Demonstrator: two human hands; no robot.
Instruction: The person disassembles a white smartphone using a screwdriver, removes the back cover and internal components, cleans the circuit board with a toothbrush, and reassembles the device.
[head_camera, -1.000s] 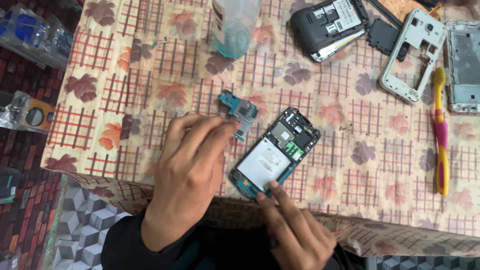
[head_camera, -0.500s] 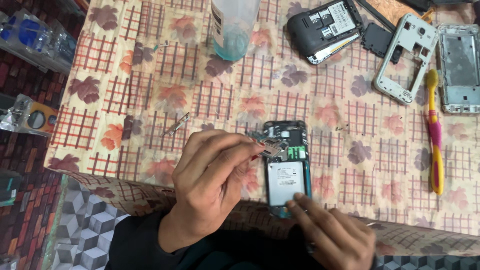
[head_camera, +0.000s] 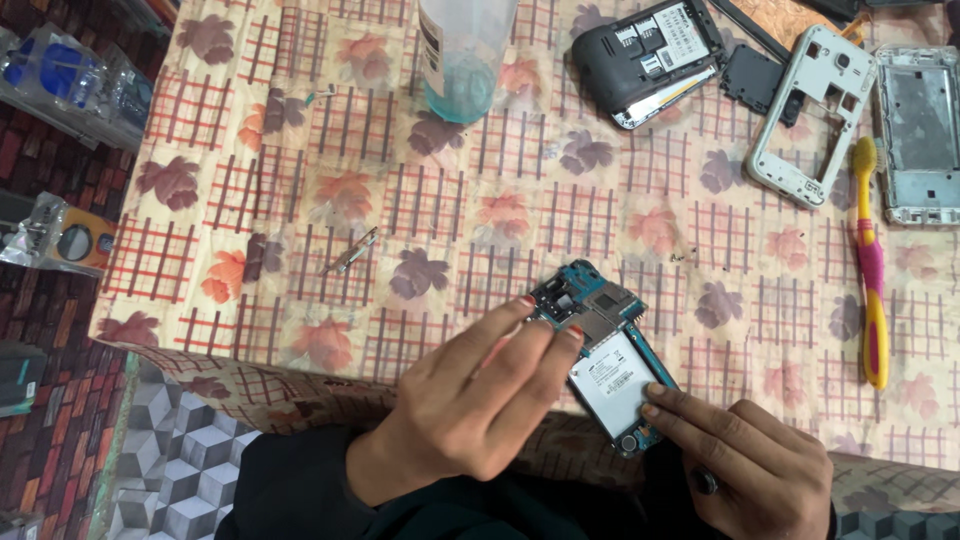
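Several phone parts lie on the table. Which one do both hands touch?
The opened phone body with blue circuit board, near the table's front edge, under left hand and right hand; others lie untouched far back.

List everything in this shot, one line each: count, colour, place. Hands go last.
Opened phone body: one, blue board with a white battery, near table edge, under both hands.
Tablecloth: one, cream with red checks and leaf prints, covering the table.
Plastic bottle: one, clear with bluish liquid, top centre.
Metal strip: one, silver, left of centre.
Dark phone: one, black, back open, top right.
Small back cover: one, black, beside the dark phone.
Phone frame: one, white, upper right.
Metal chassis: one, silver, far right.
Toothbrush: one, pink and yellow, right side.
Packets: several, clear, left of the table.
Left hand: fingertips on the board.
Right hand: fingers at the phone's lower edge.
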